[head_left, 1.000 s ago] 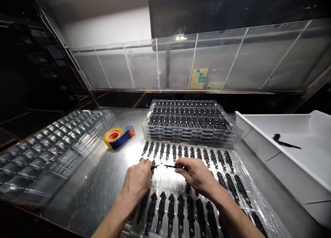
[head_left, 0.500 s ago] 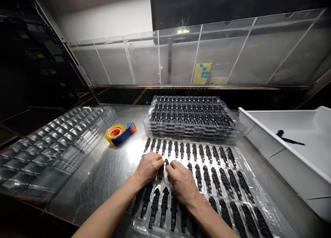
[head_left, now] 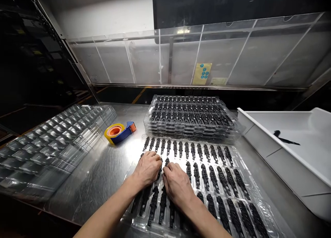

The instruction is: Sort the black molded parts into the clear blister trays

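Parts point(head_left: 186, 150) fill the tray's point(head_left: 255, 192) far-edge row; left hand point(head_left: 148, 166) and right hand point(head_left: 178, 182), curled, mask any gaps mid-tray, grips unclear.

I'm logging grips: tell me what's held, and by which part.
Cannot be told: the left hand is at one black part, the right hand at a second black part; their contact is hidden.

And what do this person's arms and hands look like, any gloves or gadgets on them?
The left hand and right hand are bare, ungloved human hands. The left forearm and right forearm show no sleeve, watch, bracelet or cable. Small details like rings can't be made out.
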`<state>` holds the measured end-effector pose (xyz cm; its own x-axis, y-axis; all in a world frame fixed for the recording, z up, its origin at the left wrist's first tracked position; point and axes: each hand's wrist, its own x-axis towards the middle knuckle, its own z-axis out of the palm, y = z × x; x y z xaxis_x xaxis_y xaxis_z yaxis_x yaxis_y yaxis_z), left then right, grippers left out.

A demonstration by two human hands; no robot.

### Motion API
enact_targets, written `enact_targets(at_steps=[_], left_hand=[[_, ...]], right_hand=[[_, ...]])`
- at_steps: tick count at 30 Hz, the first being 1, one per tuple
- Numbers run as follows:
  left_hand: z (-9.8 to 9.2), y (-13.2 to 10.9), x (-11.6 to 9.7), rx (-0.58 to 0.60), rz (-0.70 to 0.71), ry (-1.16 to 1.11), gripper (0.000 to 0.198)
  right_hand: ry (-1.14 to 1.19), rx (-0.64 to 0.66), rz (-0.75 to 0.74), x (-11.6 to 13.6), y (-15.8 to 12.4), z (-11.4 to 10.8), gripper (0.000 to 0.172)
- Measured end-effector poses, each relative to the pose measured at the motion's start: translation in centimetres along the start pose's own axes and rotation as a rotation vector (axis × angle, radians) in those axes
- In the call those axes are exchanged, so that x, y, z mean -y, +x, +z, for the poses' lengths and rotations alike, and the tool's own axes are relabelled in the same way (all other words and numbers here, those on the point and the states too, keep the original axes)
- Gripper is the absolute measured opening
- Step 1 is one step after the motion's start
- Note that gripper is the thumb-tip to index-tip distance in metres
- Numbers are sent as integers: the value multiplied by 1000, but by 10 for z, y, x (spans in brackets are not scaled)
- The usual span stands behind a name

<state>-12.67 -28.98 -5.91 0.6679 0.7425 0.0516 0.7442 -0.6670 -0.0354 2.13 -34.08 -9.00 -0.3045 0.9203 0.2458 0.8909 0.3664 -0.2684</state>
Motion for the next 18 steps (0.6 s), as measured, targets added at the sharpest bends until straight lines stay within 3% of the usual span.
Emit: enact_targets(at_steps=[8, 16, 18], left_hand=[[-8, -17, 1, 59, -19, -20, 5], [-10, -28, -6, 118, -79, 6, 9], [-10, -24, -6, 112, -78, 42, 11]], right_hand=[[30, 156, -59, -1, 0, -14, 16], [-4, 186, -22, 20, 6, -19, 10], [25, 171, -42, 8, -1, -27, 15]])
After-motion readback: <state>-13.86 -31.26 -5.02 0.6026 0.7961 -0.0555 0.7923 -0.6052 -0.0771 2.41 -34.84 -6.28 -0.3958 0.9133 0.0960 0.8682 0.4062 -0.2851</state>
